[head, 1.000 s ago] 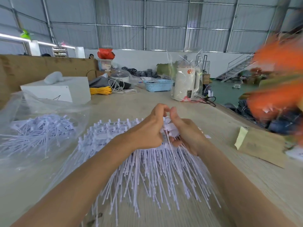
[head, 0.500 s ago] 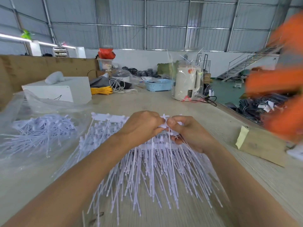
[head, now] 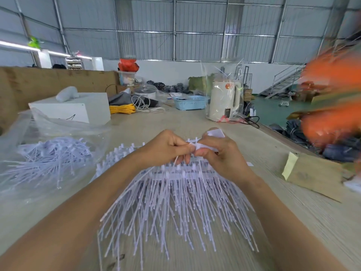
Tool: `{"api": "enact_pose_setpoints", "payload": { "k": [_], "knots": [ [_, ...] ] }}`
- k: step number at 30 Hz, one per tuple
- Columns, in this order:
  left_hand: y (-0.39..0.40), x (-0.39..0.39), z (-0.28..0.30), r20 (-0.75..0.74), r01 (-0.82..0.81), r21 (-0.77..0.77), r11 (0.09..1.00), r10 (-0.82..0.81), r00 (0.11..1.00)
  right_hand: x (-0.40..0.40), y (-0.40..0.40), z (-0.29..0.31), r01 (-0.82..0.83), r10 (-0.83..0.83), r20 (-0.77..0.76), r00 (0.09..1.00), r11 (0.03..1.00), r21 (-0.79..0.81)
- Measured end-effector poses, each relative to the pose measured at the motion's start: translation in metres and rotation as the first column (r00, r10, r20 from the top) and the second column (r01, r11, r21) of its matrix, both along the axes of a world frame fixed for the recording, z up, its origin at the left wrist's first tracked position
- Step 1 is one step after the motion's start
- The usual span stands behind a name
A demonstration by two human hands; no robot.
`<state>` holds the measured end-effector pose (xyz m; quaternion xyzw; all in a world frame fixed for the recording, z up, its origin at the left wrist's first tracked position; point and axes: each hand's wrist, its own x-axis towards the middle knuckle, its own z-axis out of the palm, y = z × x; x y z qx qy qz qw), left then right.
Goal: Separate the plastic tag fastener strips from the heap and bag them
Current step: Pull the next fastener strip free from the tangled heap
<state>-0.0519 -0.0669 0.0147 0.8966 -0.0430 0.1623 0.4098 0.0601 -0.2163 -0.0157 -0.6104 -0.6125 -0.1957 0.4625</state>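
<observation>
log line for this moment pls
step: separating | left hand: pinches fastener strip | right hand: pinches same strip | heap: on table | bag: left, part-filled

Heap [head: 175, 202] of white fastener strips lay on table [head: 312, 222]; left hand [head: 164, 147] and right hand [head: 220, 153] pinched one strip [head: 197, 145] above it; bag [head: 48, 157] of strips lay left.

Bright, even daylight with soft shadows; wide-angle bending at the edges, and orange motion blur [head: 332, 106] at right.
</observation>
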Motion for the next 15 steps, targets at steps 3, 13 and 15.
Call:
{"api": "enact_pose_setpoints", "payload": {
  "k": [3, 13, 15],
  "knots": [
    [0.000, 0.001, -0.007, 0.043, -0.028, -0.164, 0.986, 0.035, 0.998, 0.003, -0.004, 0.001, 0.087, -0.078, -0.071, 0.994, 0.988, 0.125],
    [-0.010, 0.003, -0.005, 0.144, -0.173, 0.091, 0.981, 0.159, 0.977, 0.018, -0.028, 0.022, 0.138, 0.261, -0.855, 0.448, 0.925, 0.355],
    [-0.010, 0.004, -0.005, 0.148, -0.185, 0.173, 0.967, 0.161, 0.976, 0.017, -0.030, 0.025, 0.218, 0.227, -0.837, 0.498, 0.901, 0.375]
  ]
}}
